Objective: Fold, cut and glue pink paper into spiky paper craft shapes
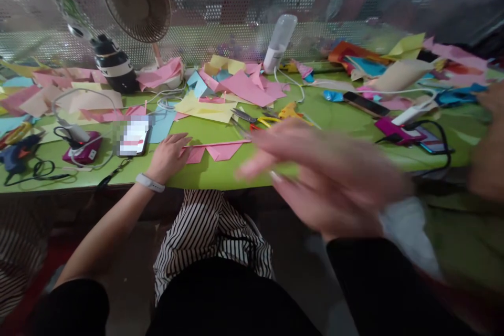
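In the head view, the left hand (169, 157) is resting, loosely curled, at the left end of the pink paper (224, 152) by the table's (189, 178) near edge, its grip unclear. 2 flaps are already showing; remaining work isn't showing. The right hand (326, 173) is blurring, its hold untellable.

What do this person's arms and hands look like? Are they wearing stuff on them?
The left hand has a pale grey band at its wrist, and that arm's black sleeve stops well short of it. The right hand is too blurred for small details; its arm has another black sleeve.
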`<state>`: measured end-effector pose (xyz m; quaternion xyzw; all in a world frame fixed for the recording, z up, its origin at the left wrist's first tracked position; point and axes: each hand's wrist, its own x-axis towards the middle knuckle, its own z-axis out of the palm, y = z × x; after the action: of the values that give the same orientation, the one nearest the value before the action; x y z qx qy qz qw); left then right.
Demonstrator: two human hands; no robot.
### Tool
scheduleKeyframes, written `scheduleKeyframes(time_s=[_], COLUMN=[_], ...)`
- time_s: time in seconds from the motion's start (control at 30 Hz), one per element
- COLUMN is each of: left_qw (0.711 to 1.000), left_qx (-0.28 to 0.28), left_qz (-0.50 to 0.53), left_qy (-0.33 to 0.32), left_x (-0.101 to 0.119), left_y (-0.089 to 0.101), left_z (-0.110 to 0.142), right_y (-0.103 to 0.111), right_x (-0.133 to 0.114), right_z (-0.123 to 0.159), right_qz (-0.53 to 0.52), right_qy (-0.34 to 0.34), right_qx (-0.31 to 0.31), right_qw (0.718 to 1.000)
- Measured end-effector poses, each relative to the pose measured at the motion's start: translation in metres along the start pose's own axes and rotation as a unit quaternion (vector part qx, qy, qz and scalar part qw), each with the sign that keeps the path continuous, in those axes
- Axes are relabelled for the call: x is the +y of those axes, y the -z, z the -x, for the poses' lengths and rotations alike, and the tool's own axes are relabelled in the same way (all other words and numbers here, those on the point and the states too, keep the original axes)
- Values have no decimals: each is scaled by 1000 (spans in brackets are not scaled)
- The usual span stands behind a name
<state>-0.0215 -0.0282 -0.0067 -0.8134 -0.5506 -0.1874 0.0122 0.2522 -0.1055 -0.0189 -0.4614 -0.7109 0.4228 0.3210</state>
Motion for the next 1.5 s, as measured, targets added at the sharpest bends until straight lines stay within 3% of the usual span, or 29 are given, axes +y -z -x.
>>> scheduleKeyframes(time_s=[0.07,0.13,0.2,0.3,0.4,0.57,0.83,0.93,1.1,1.33,1.5], left_qw=[1000,999,998,999,998,989,963,955,948,907,918], left_qx=[-14,-36,-54,-43,-45,-130,-232,-256,-268,-258,-227], left_qz=[8,13,17,30,35,67,127,146,166,322,313], left_qy=[-7,-19,-22,-3,10,2,50,46,52,88,87], left_x=[0,3,7,4,-10,-30,-29,-32,-32,-13,-11], left_y=[1,-1,-4,-6,-2,8,17,20,31,38,41], left_z=[-2,-4,-7,-15,-25,-40,-54,-59,-64,-68,-71], right_y=[37,55,55,44,41,48,49,52,63,62,58], right_x=[-39,-48,-30,9,21,9,-2,-7,-9,-19,-28], right_z=[-49,-100,-139,-165,-168,-172,-181,-184,-184,-179,-179], right_qz=[113,214,311,366,378,353,293,267,215,209,229], right_qy=[126,177,152,149,156,114,31,31,35,60,72], right_qx=[13,-4,-57,-108,-140,-179,-231,-253,-266,-300,-277], right_qw=[985,961,936,912,902,911,927,929,939,929,931])
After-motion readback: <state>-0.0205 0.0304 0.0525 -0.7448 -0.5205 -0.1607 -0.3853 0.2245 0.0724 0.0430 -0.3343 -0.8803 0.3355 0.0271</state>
